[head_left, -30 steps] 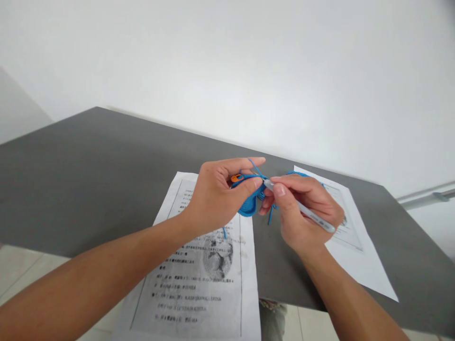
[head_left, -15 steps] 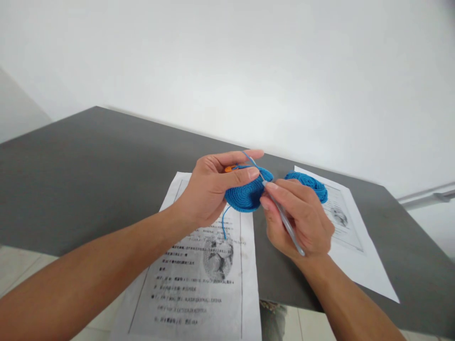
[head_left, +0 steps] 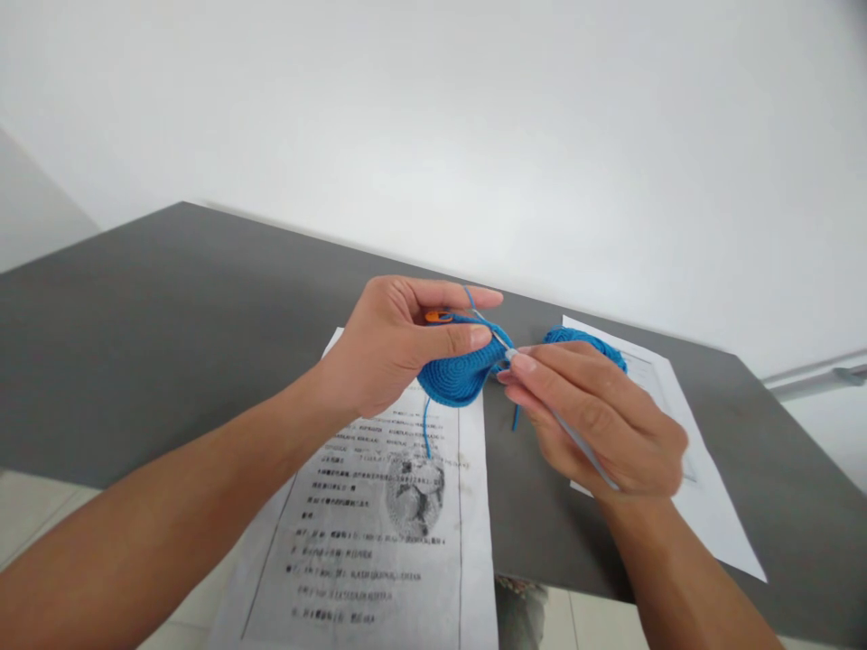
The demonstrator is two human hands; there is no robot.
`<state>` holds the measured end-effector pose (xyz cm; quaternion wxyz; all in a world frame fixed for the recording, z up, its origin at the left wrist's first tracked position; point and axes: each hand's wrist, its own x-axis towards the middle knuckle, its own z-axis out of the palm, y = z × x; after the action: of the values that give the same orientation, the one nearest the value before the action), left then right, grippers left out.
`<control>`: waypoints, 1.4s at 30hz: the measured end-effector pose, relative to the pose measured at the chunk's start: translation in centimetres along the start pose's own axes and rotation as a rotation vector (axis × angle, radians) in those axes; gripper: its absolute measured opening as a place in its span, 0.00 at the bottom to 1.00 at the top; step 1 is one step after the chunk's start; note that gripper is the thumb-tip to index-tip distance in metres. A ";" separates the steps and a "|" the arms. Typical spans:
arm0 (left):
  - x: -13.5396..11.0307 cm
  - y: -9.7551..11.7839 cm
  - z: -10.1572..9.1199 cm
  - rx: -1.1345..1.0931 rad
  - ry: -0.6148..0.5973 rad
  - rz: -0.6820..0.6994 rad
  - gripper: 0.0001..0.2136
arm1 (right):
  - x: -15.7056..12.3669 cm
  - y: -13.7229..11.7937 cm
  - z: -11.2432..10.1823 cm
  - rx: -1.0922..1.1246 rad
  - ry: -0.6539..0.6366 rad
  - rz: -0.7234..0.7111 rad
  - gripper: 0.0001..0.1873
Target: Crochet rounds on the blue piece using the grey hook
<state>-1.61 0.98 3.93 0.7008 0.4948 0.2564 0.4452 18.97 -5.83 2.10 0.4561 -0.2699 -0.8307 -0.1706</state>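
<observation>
Between thumb and fingers my left hand [head_left: 393, 348] pinches a round blue crochet piece [head_left: 455, 375] by its upper edge. Its index finger is stretched out, with a strand of blue yarn [head_left: 469, 298] running over it. An orange stitch marker [head_left: 438, 317] is clipped near the left of the edge. My right hand [head_left: 600, 415] grips a crochet hook [head_left: 583, 450] with a greyish handle; the metal tip reaches the edge by my left thumb. A yarn tail [head_left: 426, 431] hangs below the piece.
A printed sheet [head_left: 366, 560] with text and a picture lies under my hands, hanging past the front edge of the grey table [head_left: 169, 343]. Behind my right hand sit a blue yarn skein [head_left: 588, 341] and a second sheet [head_left: 718, 515]. A white wall [head_left: 433, 135] stands behind.
My right hand has shifted right and turned, and the hook lies flatter. The crochet piece has moved slightly left and its right side is bent. A yarn strand now shows below the right fingers.
</observation>
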 end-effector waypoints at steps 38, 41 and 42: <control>0.1 -1.0 0.5 0.303 0.026 0.112 0.05 | -0.7 -1.0 3.6 0.631 0.374 0.686 0.06; -0.2 -0.7 0.7 0.338 0.069 0.122 0.07 | -0.7 -0.9 3.5 0.717 0.335 0.709 0.08; -0.3 -0.6 0.8 0.381 0.088 0.130 0.07 | -0.8 -0.9 3.5 0.745 0.326 0.725 0.08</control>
<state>-0.86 0.31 3.70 0.5528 0.6140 0.3337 0.4540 16.48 -4.91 -0.41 0.6733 -0.3292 -0.6071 0.2640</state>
